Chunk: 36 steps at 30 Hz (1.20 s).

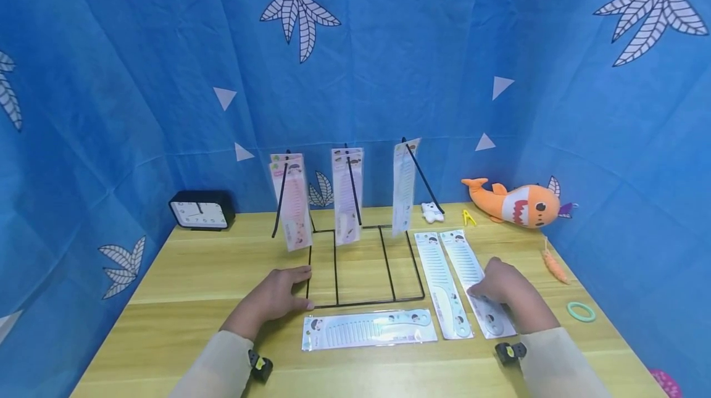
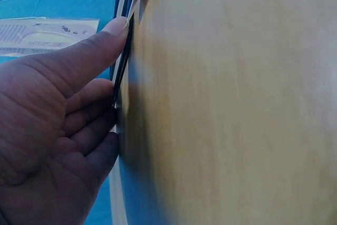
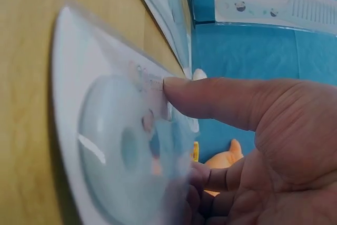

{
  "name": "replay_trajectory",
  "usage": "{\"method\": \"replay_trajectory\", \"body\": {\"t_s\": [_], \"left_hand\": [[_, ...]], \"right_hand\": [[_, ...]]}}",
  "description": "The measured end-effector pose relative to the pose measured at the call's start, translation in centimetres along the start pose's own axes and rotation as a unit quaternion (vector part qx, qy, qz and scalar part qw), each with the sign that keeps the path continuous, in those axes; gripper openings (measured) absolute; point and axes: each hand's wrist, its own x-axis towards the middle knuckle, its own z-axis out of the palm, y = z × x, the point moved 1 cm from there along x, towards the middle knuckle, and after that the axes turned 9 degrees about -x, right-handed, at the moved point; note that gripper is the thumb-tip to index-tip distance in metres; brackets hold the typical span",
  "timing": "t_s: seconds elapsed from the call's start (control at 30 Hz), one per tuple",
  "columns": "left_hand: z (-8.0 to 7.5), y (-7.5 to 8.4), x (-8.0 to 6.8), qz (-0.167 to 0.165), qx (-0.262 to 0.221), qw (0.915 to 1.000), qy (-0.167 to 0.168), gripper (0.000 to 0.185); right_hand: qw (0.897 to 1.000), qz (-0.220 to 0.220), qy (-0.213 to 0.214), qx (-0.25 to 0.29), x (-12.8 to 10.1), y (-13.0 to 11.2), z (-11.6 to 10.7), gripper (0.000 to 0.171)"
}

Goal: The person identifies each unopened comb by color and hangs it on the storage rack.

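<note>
My right hand (image 1: 502, 287) grips a packaged pale-blue comb (image 1: 465, 259) at the right, thumb on one edge and fingers along the other; its handle end (image 3: 108, 151) looks raised in the right wrist view. Beside it lies another packaged comb (image 1: 439, 281), and a third (image 1: 369, 329) lies crosswise in front of a black wire rack (image 1: 383, 300). My left hand (image 1: 274, 294) touches the rack's front left corner, thumb and fingers apart. On the rack's hooks hang packaged combs: pink (image 1: 294, 213) left, purple (image 1: 347, 207) middle, pale blue (image 1: 404, 188) right.
A black clock (image 1: 201, 210) stands at the back left. At the back right are an orange plush shark (image 1: 516, 203), a white bear figure (image 1: 432, 212) and a yellow clip (image 1: 469, 218). A carrot-like piece (image 1: 554, 266) and a green ring (image 1: 581, 311) lie near the right edge.
</note>
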Motion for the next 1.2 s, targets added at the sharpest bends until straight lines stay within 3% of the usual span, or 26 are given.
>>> {"method": "replay_trajectory", "body": {"t_s": [0.3, 0.6, 0.8, 0.97, 1.2], "left_hand": [[-0.1, 0.1, 0.1, 0.003, 0.005, 1.0, 0.0, 0.074], [0.1, 0.0, 0.3, -0.004, 0.012, 0.9999, 0.002, 0.076], [0.1, -0.1, 0.2, -0.004, 0.011, 0.9999, 0.001, 0.076], [0.2, -0.1, 0.1, -0.007, 0.007, 1.0, -0.001, 0.077], [0.3, -0.3, 0.3, -0.004, 0.006, 1.0, 0.002, 0.076]], "right_hand": [[1.0, -0.028, 0.007, 0.014, -0.8, 0.9, -2.1, 0.038], [0.997, -0.055, 0.037, 0.03, -1.7, 1.8, -5.0, 0.039], [0.992, -0.086, 0.079, 0.054, -2.5, 1.9, -6.0, 0.025], [0.974, -0.155, 0.13, 0.106, -3.6, 1.5, -6.3, 0.012], [0.935, -0.256, 0.187, 0.16, -4.6, 1.1, -6.5, 0.014]]}}
